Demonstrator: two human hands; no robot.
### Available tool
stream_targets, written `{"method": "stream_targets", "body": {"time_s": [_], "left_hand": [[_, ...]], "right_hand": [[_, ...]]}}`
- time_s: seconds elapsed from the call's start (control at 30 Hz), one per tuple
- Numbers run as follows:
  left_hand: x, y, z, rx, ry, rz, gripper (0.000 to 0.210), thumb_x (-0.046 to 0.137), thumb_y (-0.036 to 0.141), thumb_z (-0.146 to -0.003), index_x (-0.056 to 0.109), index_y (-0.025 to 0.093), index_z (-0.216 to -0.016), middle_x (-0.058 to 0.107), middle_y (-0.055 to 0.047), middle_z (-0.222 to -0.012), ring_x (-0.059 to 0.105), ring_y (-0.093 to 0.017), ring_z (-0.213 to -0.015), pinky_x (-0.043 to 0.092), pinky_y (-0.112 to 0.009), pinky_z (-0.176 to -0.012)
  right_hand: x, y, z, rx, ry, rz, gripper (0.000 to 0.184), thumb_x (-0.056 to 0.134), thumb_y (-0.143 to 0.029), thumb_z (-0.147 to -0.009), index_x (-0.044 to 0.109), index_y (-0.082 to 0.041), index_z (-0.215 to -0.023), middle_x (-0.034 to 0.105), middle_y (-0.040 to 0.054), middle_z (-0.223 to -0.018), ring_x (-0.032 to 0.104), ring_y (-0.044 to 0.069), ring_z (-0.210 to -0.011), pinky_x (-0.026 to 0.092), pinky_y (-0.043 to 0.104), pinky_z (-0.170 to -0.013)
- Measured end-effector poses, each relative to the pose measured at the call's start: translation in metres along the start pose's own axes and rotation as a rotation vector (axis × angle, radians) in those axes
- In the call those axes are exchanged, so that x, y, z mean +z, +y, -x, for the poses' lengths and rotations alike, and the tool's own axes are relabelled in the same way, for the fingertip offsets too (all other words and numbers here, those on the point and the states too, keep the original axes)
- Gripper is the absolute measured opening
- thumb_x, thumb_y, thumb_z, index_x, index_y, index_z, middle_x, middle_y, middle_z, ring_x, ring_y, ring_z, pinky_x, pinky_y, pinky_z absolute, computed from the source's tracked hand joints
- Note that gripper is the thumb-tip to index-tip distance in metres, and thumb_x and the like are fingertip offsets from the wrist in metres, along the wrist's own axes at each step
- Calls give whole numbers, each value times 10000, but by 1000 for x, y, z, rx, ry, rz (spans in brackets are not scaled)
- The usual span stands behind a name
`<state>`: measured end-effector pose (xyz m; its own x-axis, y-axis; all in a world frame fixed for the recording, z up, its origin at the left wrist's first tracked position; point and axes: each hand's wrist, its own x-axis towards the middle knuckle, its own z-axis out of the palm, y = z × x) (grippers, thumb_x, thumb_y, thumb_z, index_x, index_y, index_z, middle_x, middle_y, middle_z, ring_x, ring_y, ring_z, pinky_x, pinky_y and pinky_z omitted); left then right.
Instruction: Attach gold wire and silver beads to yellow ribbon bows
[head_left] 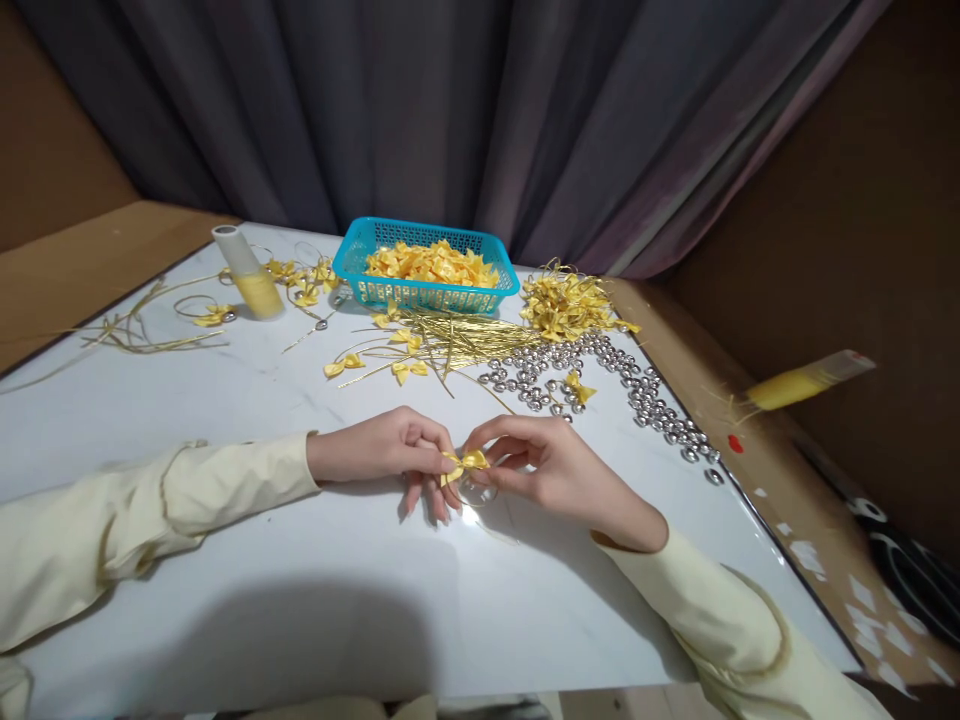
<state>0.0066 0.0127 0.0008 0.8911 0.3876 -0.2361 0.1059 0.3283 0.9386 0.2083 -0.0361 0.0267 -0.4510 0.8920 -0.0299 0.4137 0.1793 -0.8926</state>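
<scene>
A small yellow ribbon bow is held between my two hands above the white tabletop. My left hand pinches the bow's left loop between thumb and fingers, its other fingers hanging below. From the right, my right hand pinches at the bow's other side. A thin cord makes a loop under the bow, close to the right fingertips; where it is fixed I cannot make out. Beyond my hands lie a bundle of gold cords, several loose yellow bows and many silver beads.
A blue basket full of yellow bows stands at the back. Right of it is a heap of corded bows. A yellow-filled tube stands at left; another container and black-handled scissors lie on the cardboard at right.
</scene>
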Motion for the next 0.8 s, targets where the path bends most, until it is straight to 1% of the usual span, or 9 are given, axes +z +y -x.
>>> {"method": "stream_targets", "body": {"time_s": [0.13,0.2,0.27,0.37,0.5,0.6,0.73,0.8], "left_hand": [[0,1,-1,-32,-14,16,237,608,307,-832,567,100,-726,725,-130,-750,701,-182,-622,455,-156,-379],[0,1,-1,-43,-14,17,243,612,319,-827,560,104,-725,726,-127,-752,701,-180,-615,456,-155,-376],[0,0,-1,-48,-1,-7,242,609,323,-826,558,107,-727,727,-128,-758,701,-181,-617,467,-162,-383],[1,-1,-1,-48,30,-61,231,604,317,-822,553,112,-730,729,-126,-762,702,-187,-628,483,-175,-392],[4,-2,0,-44,68,-116,206,588,294,-824,546,115,-729,728,-117,-757,704,-186,-642,475,-166,-383],[4,-3,0,-40,79,-123,196,589,283,-815,540,117,-722,725,-114,-741,701,-183,-628,471,-162,-375],[3,-3,-1,-43,75,-98,205,606,284,-795,536,115,-703,724,-121,-721,698,-187,-608,477,-170,-374],[2,-3,-1,-45,68,-88,210,611,289,-790,537,114,-700,725,-124,-722,697,-186,-602,479,-171,-375]], "right_hand": [[2,-1,3,-142,19,166,104,571,-93,-764,608,-168,-827,659,34,-821,631,113,-674,548,224,-616],[3,0,3,-178,17,214,109,552,-82,-762,600,-170,-804,653,37,-821,625,115,-679,552,223,-616],[4,1,3,-184,16,233,106,546,-78,-756,591,-171,-781,646,38,-818,621,114,-673,553,222,-609],[5,3,2,-155,5,247,111,542,-67,-746,569,-174,-763,640,36,-818,617,110,-657,546,220,-597],[4,5,1,-106,-5,275,147,548,-23,-713,538,-169,-729,649,37,-864,592,84,-587,489,194,-534],[5,5,1,-103,6,279,172,546,-2,-691,521,-170,-721,639,28,-869,548,68,-550,447,190,-513],[3,1,0,-163,25,275,177,566,-10,-685,505,-176,-684,616,27,-865,535,95,-627,442,210,-552],[2,-1,0,-159,8,259,170,571,-14,-694,514,-174,-678,612,35,-876,548,109,-669,457,224,-586]]}}
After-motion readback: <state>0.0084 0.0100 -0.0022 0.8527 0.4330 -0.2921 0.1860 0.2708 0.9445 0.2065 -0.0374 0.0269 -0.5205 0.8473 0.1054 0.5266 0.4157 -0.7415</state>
